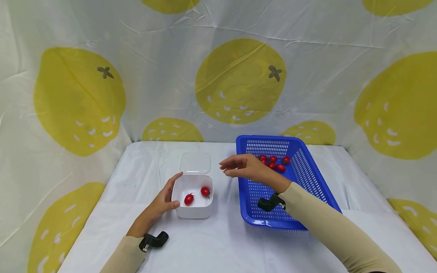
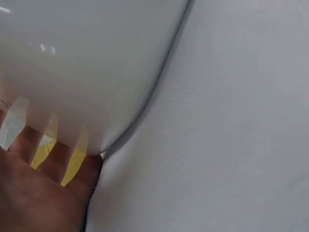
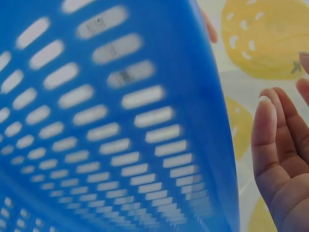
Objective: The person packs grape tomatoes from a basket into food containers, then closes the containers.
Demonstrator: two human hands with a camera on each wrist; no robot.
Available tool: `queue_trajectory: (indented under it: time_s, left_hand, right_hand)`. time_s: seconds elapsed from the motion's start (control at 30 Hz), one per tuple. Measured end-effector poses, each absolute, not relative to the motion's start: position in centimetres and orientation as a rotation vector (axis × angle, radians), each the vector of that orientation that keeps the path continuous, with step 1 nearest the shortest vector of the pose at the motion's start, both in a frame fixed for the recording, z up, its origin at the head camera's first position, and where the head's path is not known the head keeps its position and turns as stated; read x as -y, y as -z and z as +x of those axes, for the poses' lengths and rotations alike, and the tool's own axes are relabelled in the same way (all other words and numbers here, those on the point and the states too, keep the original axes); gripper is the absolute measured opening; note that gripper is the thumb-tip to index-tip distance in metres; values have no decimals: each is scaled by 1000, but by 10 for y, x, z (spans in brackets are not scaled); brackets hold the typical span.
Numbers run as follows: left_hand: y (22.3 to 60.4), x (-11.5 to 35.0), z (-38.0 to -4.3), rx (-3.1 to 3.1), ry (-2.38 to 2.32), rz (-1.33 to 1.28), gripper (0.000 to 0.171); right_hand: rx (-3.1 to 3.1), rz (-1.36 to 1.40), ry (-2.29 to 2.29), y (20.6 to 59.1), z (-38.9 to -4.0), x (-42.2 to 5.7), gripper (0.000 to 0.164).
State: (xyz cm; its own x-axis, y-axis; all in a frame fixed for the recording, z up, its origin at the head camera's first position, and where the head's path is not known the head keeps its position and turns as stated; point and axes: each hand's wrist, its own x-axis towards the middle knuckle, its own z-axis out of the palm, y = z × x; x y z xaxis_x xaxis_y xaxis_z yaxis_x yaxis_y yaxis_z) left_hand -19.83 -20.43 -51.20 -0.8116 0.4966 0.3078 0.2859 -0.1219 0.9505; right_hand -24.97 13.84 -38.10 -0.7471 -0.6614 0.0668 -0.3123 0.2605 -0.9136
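Left grip (image 1: 159, 202) curls round the white square plastic box (image 1: 194, 213), lower centre, likely steadying it. Right grip (image 1: 250, 167), loosely curved, looks empty by the blue plastic basket (image 1: 269, 223).

On counter (image 1: 225, 246): container (image 1: 194, 213) left, two tomatoes (image 1: 189, 199) inside; lid (image 1: 196, 163) just behind; basket (image 1: 266, 222) right, more tomatoes (image 1: 280, 167) toward its rear.

Our red tomatoes (image 1: 189, 199), box and basket
We see two lying apart in the open white box (image 1: 193, 213); others cluster toward the far end of the blue slotted basket (image 1: 305, 172) on its right.
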Motion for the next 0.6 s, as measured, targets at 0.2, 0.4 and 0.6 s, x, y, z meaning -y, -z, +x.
queue_trajectory:
  time_s: [0.2, 0.4, 0.6]
  left_hand:
    - [510, 204, -195, -1994, -2047, 848, 86]
    - [509, 203, -194, -1983, -2045, 831, 86]
    - [507, 204, -194, -2000, -2036, 836, 86]
  right_hand:
    - [-2214, -824, 1512, 383, -250, -157, 35]
    - [-2278, -771, 1502, 383, -249, -174, 36]
    - [-2308, -730, 1506, 383, -247, -191, 40]
